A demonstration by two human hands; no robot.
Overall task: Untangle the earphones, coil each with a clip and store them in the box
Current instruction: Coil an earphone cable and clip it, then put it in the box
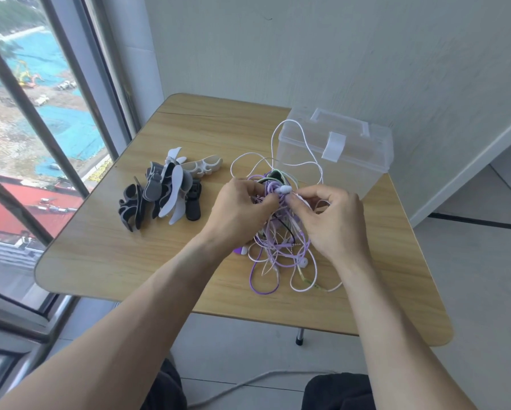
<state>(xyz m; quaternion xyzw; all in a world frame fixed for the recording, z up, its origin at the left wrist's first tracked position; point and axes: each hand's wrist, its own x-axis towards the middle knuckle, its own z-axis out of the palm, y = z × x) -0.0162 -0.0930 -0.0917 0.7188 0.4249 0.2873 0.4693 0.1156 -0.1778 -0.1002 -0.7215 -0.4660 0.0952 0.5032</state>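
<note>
Left of the earphones [278, 232] lie the clips [165, 187], untouched. We are at the untangling step: our left hand [239, 214] and right hand [331, 223] pinch cords atop the knot. Next, free one cord. Right of it, the box [352, 155] is closed.

Bright, even daylight, coming from the window [41, 119] on the left. Outside view through it is slightly washed out but not clipped. Shadows are soft and faint: weak ones under the clips [165, 190] and under the forearms on the tabletop [106, 250]. No hard glare; mild sheen on the clear box [343, 155] lid. Wide-angle distortion is strong: window bars and tabletop edges bow, forearms stretch toward the bottom corners. Centre is reasonably sharp, thin cables look a bit soft, corners smear. Some compression mush on the wall [337, 48].
</note>
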